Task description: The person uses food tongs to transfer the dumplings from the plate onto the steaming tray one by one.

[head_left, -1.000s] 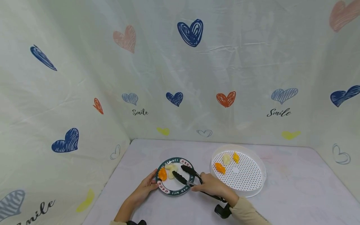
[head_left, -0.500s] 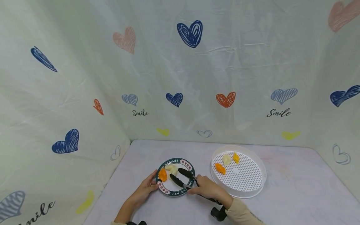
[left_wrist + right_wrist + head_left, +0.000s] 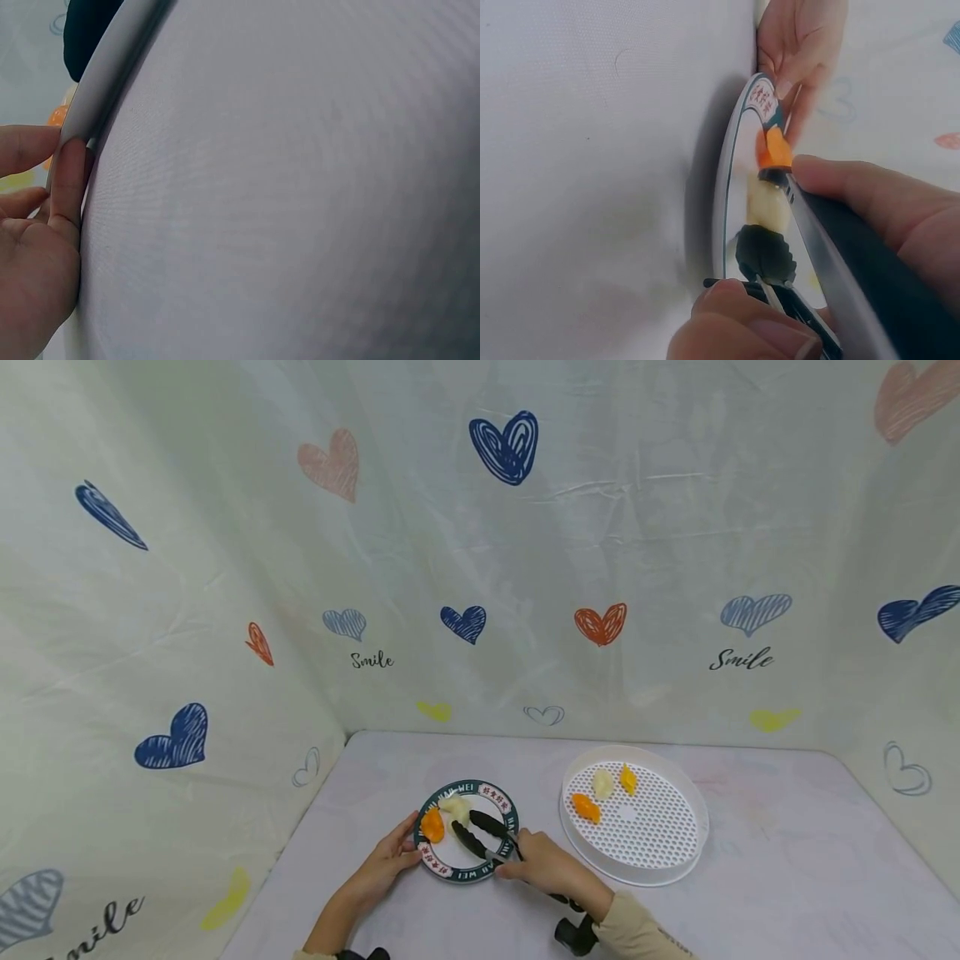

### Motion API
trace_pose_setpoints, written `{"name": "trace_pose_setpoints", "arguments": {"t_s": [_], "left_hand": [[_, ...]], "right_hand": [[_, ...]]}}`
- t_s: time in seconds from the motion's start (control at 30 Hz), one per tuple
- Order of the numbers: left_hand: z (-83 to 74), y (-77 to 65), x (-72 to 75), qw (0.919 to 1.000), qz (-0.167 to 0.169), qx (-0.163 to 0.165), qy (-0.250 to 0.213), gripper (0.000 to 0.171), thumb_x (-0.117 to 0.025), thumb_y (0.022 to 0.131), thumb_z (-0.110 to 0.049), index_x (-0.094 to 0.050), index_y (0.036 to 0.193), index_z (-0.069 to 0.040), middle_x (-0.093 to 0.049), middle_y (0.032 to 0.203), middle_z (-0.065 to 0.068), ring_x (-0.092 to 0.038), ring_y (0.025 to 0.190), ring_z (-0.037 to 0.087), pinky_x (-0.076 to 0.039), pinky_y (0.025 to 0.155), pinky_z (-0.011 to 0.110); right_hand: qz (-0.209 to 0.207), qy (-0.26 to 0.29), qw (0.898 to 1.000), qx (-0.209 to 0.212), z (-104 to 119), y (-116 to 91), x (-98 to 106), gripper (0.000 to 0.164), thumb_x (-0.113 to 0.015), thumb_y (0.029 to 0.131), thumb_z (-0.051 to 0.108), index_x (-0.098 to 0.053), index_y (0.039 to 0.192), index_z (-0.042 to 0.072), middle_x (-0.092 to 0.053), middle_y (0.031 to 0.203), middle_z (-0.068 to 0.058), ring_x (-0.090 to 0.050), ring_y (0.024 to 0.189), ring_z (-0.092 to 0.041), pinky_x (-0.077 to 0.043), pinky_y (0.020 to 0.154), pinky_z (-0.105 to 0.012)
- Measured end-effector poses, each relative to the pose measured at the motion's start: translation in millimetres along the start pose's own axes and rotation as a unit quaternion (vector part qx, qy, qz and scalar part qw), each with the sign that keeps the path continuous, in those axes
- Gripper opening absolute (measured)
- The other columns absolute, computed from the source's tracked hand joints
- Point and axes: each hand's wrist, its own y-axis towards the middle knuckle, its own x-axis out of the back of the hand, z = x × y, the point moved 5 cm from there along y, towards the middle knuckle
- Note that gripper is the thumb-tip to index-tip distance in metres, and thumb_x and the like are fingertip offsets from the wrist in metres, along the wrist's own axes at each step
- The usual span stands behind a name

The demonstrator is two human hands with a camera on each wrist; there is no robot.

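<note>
My left hand [image 3: 384, 864] pinches the left edge of a round plate [image 3: 467, 876] with a green, lettered rim; in the left wrist view the thumb lies over the rim [image 3: 112, 71] and a finger under it. My right hand [image 3: 553, 868] grips black-tipped metal tongs [image 3: 471, 842], their arms apart over the plate. Between the tong tips, in the right wrist view, shows a pale yellow piece [image 3: 767, 204]. Pale yellow pieces [image 3: 454, 807] lie at the plate's upper left, partly behind the tongs, beside an orange piece [image 3: 432, 825].
Right of the plate stands a round white perforated tray [image 3: 656, 839]. On it lie an orange piece [image 3: 586, 808], a pale piece [image 3: 603, 784] and a yellow piece [image 3: 628, 779]. Behind the white table [image 3: 787, 860] hangs a curtain [image 3: 667, 552] printed with hearts.
My right hand has moved left with the tongs, bringing their tips closer to the pale pieces and nearer each other. The left hand keeps its hold on the plate.
</note>
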Motion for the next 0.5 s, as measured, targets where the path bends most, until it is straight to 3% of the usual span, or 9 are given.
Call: {"name": "trace_pose_setpoints", "arguments": {"t_s": [0.27,0.5], "left_hand": [[-0.8,-1.3,-0.5,1.0000,0.000,-0.003,0.001,0.075,-0.061,0.094,-0.001,-0.018,0.156,0.005,-0.020,0.159,0.028,-0.046,0.108,0.025,-0.043,0.087,0.022],[-1.1,-0.1,-0.4,1.0000,0.001,-0.002,0.004,0.076,-0.061,0.094,-0.002,-0.018,0.156,0.005,-0.022,0.158,0.028,-0.047,0.107,0.025,-0.043,0.087,0.023]], "right_hand": [[0.003,0.010,1.000,0.004,0.3,-2.4,0.0,0.042,-0.072,0.089,0.029,-0.056,0.100,-0.008,-0.049,0.071,-0.008,-0.045,0.062,-0.018,-0.032,0.052,-0.029],[0.005,0.016,1.000,0.008,-1.9,-3.0,-0.4,0.047,-0.071,0.090,0.030,-0.056,0.106,-0.011,-0.050,0.071,-0.008,-0.046,0.062,-0.018,-0.033,0.051,-0.029]]}}
